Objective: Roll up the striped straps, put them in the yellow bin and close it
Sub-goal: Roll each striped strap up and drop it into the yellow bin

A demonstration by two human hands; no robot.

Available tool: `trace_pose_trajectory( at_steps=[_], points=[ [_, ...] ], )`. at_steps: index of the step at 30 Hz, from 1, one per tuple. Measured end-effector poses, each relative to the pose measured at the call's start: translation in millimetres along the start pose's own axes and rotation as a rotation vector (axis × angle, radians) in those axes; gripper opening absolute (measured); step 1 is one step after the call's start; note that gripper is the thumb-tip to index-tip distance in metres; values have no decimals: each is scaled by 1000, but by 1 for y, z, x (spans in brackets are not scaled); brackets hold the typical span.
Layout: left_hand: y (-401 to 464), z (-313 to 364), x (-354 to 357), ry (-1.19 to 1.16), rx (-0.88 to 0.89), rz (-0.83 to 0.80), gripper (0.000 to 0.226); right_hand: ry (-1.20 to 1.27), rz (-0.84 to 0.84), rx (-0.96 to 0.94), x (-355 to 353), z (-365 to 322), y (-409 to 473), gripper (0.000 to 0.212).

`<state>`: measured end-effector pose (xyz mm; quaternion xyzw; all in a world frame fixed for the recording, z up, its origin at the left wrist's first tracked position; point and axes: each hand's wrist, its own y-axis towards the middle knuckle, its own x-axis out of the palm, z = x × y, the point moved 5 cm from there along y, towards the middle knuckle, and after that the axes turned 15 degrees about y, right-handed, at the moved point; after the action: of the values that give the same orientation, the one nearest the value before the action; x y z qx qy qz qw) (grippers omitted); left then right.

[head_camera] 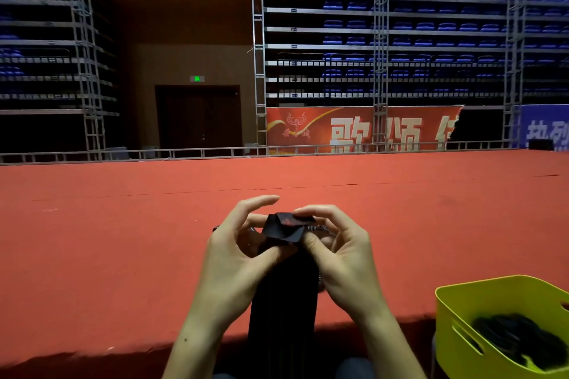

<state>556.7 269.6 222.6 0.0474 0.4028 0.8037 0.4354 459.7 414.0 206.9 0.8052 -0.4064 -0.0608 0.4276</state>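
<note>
A dark striped strap [284, 295] hangs down from between my two hands over the front edge of the red stage. Its top end is folded over into a small dark flap with a red mark. My left hand [237, 258] pinches the strap's left side with thumb and fingers. My right hand [341, 252] grips the folded end from the right. The yellow bin [462, 301] stands at the lower right, uncovered, with dark rolled straps [517, 338] inside. No lid is in view.
A red carpeted stage [154, 224] stretches ahead, with a metal truss rail [184, 153] along its far edge. Beyond it are truss towers, a red banner [354, 129], a dark door and tiers of blue seats.
</note>
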Motion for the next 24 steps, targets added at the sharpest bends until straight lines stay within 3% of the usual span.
trace_pose_trajectory(
  at_steps=[7, 15, 24],
  points=[
    [4, -3, -1, -10, 1, -10, 44, -4, -60, -13, -2, -3, 1, 36],
    [-2, -1, -4, -156, -69, -126, 44, -74, -77, -199, -2, -8, 2, 39],
    [3, -2, -4, -168, -87, 2, 18, -64, -122, -94, 1, -5, 1, 30]
  ],
)
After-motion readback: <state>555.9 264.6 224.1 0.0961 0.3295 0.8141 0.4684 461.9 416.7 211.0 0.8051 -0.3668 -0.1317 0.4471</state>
